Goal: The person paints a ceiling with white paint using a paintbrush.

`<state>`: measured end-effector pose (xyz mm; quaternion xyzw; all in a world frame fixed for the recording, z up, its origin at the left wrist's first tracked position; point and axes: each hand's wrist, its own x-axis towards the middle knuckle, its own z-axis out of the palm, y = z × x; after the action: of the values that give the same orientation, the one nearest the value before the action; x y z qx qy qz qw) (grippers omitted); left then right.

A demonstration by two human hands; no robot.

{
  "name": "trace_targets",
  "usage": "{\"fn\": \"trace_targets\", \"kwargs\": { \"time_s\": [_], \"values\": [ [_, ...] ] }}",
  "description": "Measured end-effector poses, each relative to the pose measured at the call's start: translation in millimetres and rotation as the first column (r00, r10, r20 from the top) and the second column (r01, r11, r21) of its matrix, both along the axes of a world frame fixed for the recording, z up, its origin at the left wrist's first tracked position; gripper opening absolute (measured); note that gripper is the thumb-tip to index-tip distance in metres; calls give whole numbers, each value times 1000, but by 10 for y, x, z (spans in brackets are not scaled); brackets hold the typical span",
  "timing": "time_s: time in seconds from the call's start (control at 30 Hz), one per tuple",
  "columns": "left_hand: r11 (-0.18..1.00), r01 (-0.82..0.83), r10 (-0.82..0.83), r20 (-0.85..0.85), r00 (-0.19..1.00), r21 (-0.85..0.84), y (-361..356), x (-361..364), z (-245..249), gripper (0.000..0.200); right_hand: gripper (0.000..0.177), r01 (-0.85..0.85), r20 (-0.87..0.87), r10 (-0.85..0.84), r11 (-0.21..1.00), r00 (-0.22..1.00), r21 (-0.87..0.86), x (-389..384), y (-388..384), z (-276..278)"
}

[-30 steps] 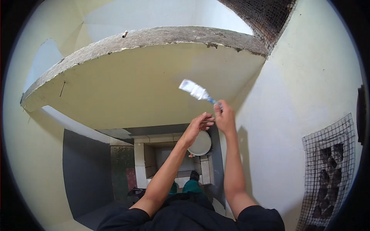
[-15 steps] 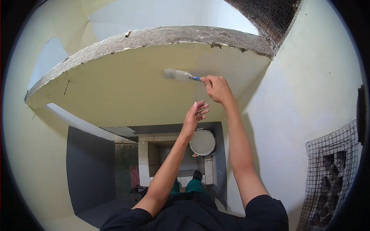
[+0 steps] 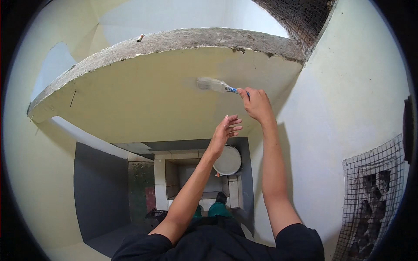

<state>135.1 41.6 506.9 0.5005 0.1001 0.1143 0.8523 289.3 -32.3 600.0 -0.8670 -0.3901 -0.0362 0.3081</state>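
My right hand (image 3: 257, 104) is wrapped round the blue handle of a paintbrush (image 3: 213, 85). The brush's pale, paint-coated bristles point left and lie against the upper part of a yellow wall (image 3: 143, 95). Around and to the right of the bristles the wall shows a whitish patch. Lower down, my left hand (image 3: 225, 133) is raised in front of the wall with its fingers apart and nothing in them.
A rough concrete ledge (image 3: 187, 40) tops the wall, and a nail (image 3: 73, 98) sticks out at left. Below are a round pale-topped container (image 3: 227, 161) and a tiled basin edge (image 3: 160, 178). Wire mesh (image 3: 374, 195) covers an opening at right.
My right hand and the brush have moved right along the wall. My left hand has shifted slightly right, its fingers still apart.
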Motion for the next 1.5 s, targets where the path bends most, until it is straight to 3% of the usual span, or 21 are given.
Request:
{"fn": "trace_targets", "kwargs": {
  "time_s": [0.13, 0.23, 0.33, 0.63, 1.03, 1.13, 1.33, 1.5],
  "values": [
    [1000, 11, -11, -11, 1000, -5, -50, 18, 0, 72, 50, 34, 18, -34, 999, 999, 9, 44, -121, 22],
    [1000, 26, -26, -12, 1000, -10, -103, 47, 5, 72, 49, 80, -1, -80, 994, 997, -80, -3, -186, 121],
    [999, 42, -42, -11, 999, -10, -139, 103, 28, 72, 51, 94, 27, -95, 995, 995, 33, 3, -213, 9],
    [997, 79, -79, 0, 997, -8, -240, 220, 92, 73, 49, 228, 15, -229, 972, 973, 50, -108, -375, -40],
    [991, 123, -124, -10, 992, -42, -440, 221, 69, 69, 48, 320, 147, -320, 947, 936, 22, -1, -718, -65],
    [990, 134, -135, -12, 991, -39, -414, 156, 70, 69, 47, 351, 94, -345, 935, 934, -55, -101, -812, 60],
    [985, 170, -170, -11, 985, -34, -339, 1, 53, 67, 34, 283, 177, -275, 959, 945, -18, -297, -862, 111],
    [983, 180, -180, -3, 984, -30, -192, -155, 83, 66, 26, 140, 194, -167, 980, 967, 144, -470, -692, 84]
  ]
}}
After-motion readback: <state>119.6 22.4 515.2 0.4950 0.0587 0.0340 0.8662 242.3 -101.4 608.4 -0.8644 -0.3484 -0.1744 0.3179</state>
